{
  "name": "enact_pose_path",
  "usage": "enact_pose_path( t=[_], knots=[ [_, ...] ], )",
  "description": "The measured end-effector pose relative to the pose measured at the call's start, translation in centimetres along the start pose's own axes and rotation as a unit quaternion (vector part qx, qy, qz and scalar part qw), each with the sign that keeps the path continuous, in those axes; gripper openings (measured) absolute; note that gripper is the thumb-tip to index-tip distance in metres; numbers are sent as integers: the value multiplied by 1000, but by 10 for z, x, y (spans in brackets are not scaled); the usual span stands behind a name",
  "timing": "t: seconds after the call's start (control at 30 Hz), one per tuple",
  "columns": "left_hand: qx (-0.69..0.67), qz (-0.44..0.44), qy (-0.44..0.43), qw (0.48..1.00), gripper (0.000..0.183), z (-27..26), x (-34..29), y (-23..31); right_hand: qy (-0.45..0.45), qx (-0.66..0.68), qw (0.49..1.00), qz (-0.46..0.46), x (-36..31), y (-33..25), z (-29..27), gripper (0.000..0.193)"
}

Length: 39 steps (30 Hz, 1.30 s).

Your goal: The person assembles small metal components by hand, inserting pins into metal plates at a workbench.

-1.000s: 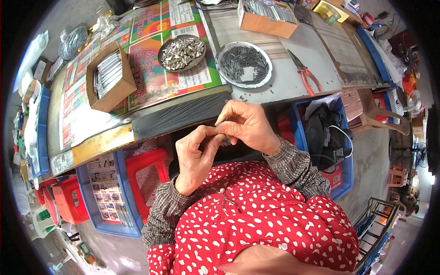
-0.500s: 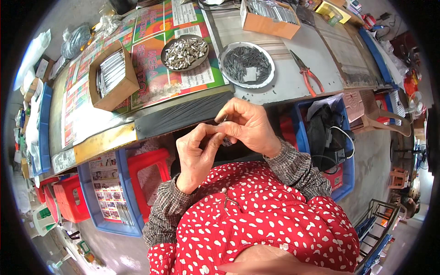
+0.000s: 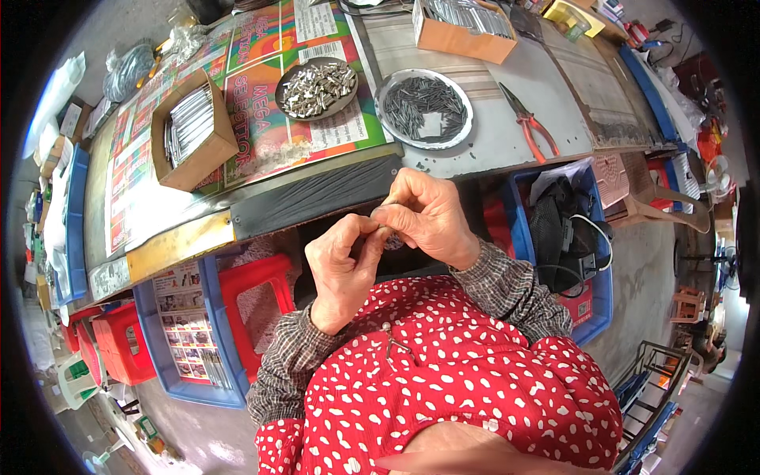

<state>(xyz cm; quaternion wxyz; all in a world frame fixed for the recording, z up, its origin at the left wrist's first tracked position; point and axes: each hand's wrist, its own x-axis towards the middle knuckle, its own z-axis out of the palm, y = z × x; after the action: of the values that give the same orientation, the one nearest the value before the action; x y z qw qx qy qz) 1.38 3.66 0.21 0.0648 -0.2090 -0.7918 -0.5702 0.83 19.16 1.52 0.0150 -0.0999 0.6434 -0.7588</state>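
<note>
So you're at the fiddly bit, I reckon: close two-handed fingertip work. Your left hand point(image 3: 340, 269) has thumb and forefinger closed in a pinch, and your right hand point(image 3: 427, 218) is pinched up right against it, fingers bent. Tips of both look to be touching. Whatever's between them is too small and covered for me to make out, so I can't tell what you're gripping, or if each hand has its own piece. It'd be right there where the tips meet, just off the near edge of the table point(image 3: 495, 152), above your lap.

Closest supplies: the white-rimmed dish point(image 3: 427, 145) of slim dark pieces point(image 3: 412, 103), a little beyond your right hand, and left of that the dark bowl point(image 3: 339, 108) of short shiny metal bits point(image 3: 318, 89). Red-handled pliers point(image 3: 529, 131) lie to the right of the dish, untouched. A cardboard box point(image 3: 204, 158) of thin silvery things sits further left.

My guess is the next move calls for small, steady fingertip pressure, both wrists quiet, and one pinch properly firm before the other loosens.
</note>
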Motion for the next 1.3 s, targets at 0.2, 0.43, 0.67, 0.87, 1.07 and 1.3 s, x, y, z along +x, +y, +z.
enact_pose_path(
  t=[0.2, 0.43, 0.67, 0.87, 1.07, 1.3],
  knots=[
    [35, 3, 19, 999, 7, 0, 3, 4, -7, 47, 998, 46, 2, 6, 0, 12],
    [-35, -69, -18, 997, 5, -5, 1, 2, 8, 26, 998, 60, -1, -2, -7, 14],
    [-65, -61, -5, 996, 8, -1, -2, -2, 23, -9, 999, 47, 0, -7, -10, 7],
    [-64, -67, -13, 996, 8, -1, -3, -2, 30, -45, 998, 41, -2, -4, -8, 6],
    [-72, -66, -26, 995, 9, -3, -3, -3, 29, -80, 996, 6, -3, -8, -6, 4],
    [-68, -58, -24, 996, 9, -7, -2, -6, 43, -27, 999, -2, -2, -6, -5, 4]
  ],
)
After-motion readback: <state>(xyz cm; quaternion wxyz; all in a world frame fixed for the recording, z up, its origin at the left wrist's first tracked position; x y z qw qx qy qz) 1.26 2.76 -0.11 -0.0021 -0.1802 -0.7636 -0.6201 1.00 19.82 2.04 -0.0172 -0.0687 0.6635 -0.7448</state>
